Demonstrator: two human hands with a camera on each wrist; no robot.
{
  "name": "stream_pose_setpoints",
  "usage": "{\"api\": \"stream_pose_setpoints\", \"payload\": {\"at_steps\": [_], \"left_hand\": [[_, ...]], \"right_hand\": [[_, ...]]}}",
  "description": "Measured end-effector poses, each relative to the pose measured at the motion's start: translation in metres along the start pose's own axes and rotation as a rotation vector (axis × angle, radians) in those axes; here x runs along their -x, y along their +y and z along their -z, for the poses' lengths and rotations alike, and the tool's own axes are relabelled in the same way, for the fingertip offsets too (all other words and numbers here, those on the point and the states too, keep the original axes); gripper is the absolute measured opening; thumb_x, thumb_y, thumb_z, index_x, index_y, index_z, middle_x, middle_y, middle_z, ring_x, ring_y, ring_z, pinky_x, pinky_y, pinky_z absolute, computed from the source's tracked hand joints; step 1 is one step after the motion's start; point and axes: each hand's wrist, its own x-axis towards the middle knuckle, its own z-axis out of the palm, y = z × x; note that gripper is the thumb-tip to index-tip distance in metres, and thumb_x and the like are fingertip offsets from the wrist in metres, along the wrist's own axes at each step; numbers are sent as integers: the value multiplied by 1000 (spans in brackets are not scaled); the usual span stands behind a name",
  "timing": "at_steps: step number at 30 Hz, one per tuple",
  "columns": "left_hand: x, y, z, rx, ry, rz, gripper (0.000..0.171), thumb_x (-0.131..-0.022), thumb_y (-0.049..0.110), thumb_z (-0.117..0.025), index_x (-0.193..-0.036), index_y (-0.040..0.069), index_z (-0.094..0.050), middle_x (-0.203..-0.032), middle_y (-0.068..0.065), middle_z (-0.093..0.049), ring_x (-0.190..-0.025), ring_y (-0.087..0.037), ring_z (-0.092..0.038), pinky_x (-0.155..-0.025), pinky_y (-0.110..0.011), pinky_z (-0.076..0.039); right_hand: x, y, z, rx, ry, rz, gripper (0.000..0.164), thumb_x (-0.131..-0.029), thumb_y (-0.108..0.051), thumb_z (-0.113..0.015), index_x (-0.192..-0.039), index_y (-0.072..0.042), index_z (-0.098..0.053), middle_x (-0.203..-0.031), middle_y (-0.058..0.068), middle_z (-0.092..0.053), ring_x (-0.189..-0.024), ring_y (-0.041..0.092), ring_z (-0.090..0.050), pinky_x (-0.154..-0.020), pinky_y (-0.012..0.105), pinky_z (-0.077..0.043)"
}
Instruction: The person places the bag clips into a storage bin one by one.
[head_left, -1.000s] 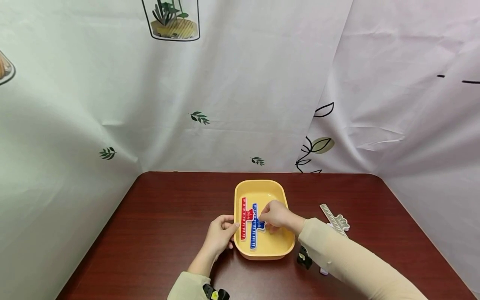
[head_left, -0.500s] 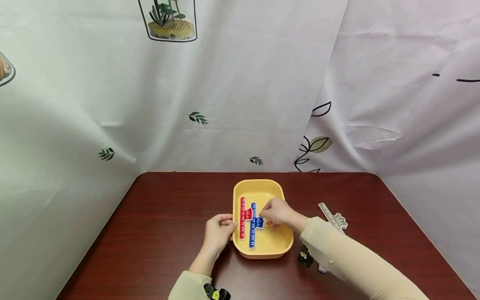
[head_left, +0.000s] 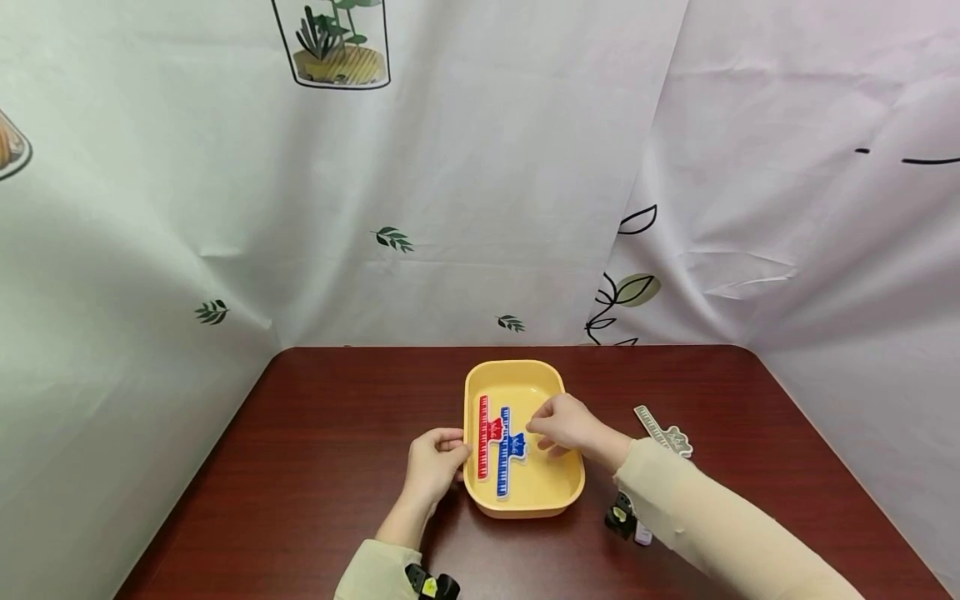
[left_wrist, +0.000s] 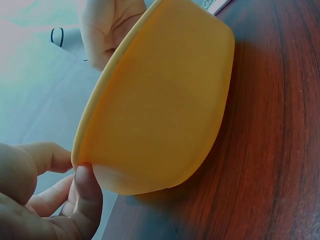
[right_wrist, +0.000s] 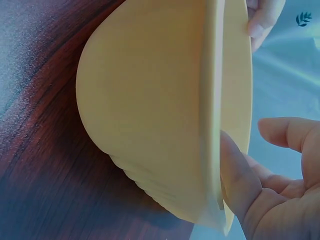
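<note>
1. While pale printed fabric [head_left: 480, 167] hangs behind the yellow tray [head_left: 555, 493] and to both sides of it, the dark red-brown table [head_left: 360, 408] spreads beneath it.
2. The yellow tray, rounded at its corners, stands upright on the table and serves as landmark for everything below.
3. To the tray's right, a cream sleeve [head_left: 720, 508] slants across the table toward it.
4. Over the right part of the tray is the right hand [head_left: 573, 423]; its grip is loose, with thumb and forefinger standing apart in the right wrist view.
5. At the tray's left side, the left hand [head_left: 430, 468] pinches the rim between thumb and fingers.
6. Inside the tray, left of its middle, lies a blue strip [head_left: 503, 471] with a shaped tab on its right.
7. Also inside, between that and the tray's left wall, lies a similar red strip [head_left: 483, 454], roughly parallel.
8. Well to the tray's right, a grey strip [head_left: 651, 424] lies aslant on the table, partly hidden by the sleeve.
</note>
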Motion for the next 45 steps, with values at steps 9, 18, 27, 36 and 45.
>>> {"api": "stream_pose_setpoints", "payload": {"at_steps": [9,18,27,36,45], "left_hand": [[1,0,2,16,-42,-3,30,-81,-1,-62,-109,-12,-57,-80,-8,-59,-59,-14,-56,-48,-22,-51],[2,-1,2,35,-49,6,32,-82,-1,-63,-112,-11,-55,-81,-7,-57,-60,-12,-55,-48,-24,-51],[2,0,3,20,-45,6,31,-81,-1,-62,-110,-10,-56,-78,-7,-57,-59,-12,-54,-46,-23,-51],[-1,-2,2,2,-52,7,31,-81,0,-62,-110,-8,-56,-78,-7,-59,-55,-11,-53,-44,-22,-49],[-1,-3,3,3,-56,1,31,-81,0,-62,-110,-8,-56,-79,-8,-59,-54,-11,-53,-43,-22,-49]], "right_hand": [[4,2,5,-22,-5,27,17,-86,-13,-65,-94,0,-69,-96,15,-67,-74,21,-69,-58,34,-59],[10,1,11,-33,3,41,18,-86,-13,-64,-97,1,-68,-96,14,-67,-74,21,-70,-58,33,-59],[15,3,16,-23,9,53,23,-86,-15,-66,-101,1,-68,-94,13,-67,-72,19,-69,-58,32,-59],[22,4,23,-41,1,82,23,-87,-14,-64,-102,3,-67,-95,18,-68,-74,20,-69,-61,36,-60],[29,5,30,-50,-8,92,27,-88,-15,-64,-107,4,-65,-98,18,-68,-77,20,-68,-64,36,-60]]}}
